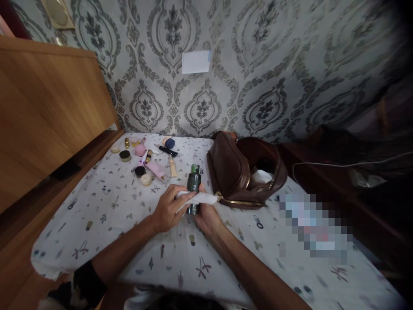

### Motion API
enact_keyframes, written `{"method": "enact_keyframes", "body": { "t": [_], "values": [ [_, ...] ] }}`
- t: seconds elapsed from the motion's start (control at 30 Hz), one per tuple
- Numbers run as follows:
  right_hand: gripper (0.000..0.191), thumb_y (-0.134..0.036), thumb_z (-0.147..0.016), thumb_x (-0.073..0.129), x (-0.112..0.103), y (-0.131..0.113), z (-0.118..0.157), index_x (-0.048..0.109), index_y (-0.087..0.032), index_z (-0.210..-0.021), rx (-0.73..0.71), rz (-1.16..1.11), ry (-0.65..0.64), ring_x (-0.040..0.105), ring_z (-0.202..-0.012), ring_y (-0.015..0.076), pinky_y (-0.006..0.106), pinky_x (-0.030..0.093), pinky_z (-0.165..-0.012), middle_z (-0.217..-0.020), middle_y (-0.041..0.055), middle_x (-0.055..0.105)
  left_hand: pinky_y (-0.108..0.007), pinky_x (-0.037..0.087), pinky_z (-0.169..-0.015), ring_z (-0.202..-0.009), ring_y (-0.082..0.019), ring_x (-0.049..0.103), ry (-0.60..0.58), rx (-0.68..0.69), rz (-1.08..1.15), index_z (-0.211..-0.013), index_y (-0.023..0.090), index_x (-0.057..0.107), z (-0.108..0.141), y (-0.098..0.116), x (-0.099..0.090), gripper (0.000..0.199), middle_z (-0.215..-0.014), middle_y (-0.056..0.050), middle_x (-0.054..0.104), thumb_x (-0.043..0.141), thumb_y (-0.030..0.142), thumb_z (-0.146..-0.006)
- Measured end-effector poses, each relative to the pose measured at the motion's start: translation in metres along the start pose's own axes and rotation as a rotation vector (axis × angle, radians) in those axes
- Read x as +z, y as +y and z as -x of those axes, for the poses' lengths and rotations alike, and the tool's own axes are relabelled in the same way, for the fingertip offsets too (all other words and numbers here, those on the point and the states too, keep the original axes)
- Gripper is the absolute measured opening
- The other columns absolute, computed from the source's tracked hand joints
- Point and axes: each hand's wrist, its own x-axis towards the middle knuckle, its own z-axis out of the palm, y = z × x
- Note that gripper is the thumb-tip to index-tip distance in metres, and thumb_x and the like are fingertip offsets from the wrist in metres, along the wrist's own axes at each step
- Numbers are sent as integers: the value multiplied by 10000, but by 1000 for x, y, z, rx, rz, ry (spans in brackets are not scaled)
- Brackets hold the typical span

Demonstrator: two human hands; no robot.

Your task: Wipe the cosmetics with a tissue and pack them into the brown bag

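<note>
Near the middle of the table I hold a dark green bottle (194, 182) upright, its green cap toward the wall. My right hand (208, 217) is wrapped round the bottle from the right. In my left hand (168, 209) is a folded white cloth (203, 198), which lies across the front of the bottle and hides part of it. Just right of the bottle stands a brown leather bag (227, 168) with its top unzipped; something white (262, 176) shows inside.
Cosmetics lie left of my hands: a pink tube (156, 171), a beige tube (173, 166), a black pen-like tube (168, 150) and several small jars (125, 156). A wooden cabinet (54, 112) borders the left. A blurred-out item (314, 224) lies right, near a white cable (338, 165).
</note>
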Motion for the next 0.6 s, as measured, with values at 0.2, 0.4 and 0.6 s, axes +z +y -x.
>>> {"method": "enact_keyframes", "body": {
  "t": [0.2,0.4,0.6],
  "values": [
    [432,-580,-762,730,-3,0,1,644,-192,-931,175,-10,20,624,-583,145,243,509,-497,-652,-13,658,-306,459,-822,-913,-184,597,102,-377,166,-1118,170,583,-4,-11,-9,219,-984,-72,643,412,231,-995],
    [408,-582,-804,689,0,-3,5,669,-181,-878,216,16,91,627,-571,139,245,522,-492,-670,1,681,-250,382,-636,-648,-128,480,135,-510,191,-710,190,479,-9,-15,-14,301,-671,27,466,474,337,-972],
    [432,-543,-655,827,1,4,10,674,-171,-811,156,104,-19,641,-597,150,249,529,-533,-634,-8,666,-258,418,-703,-741,-140,518,212,-509,138,-871,186,533,-9,-16,-11,169,-789,8,519,491,318,-968]
  ]
}}
